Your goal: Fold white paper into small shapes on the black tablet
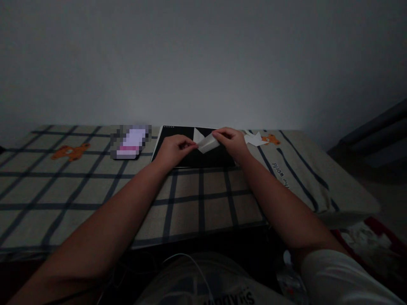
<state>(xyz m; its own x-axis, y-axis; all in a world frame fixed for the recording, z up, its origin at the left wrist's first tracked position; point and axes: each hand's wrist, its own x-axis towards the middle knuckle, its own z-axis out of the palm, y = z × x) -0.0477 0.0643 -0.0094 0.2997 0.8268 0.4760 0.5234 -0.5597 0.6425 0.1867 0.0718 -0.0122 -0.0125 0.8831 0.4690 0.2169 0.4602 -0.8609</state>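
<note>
A folded piece of white paper (208,144) is held between both hands above a black board with a pale edge (203,160). My left hand (174,149) pinches its left lower edge between thumb and fingertips. At the upper right end, my right hand (231,140) grips the paper in the same way. One pointed flap of it stands up near the middle. Just to the right of my right hand lies another folded white paper shape (256,139) with pointed corners, on the cloth.
A checked tablecloth with orange bear prints (95,190) covers the table, which meets a grey wall (203,63). A phone with a lit, blurred screen (132,142) lies left of the board. Below the table's right side are a clear plastic bottle (291,281) and a red container (378,224) of crumpled white stuff.
</note>
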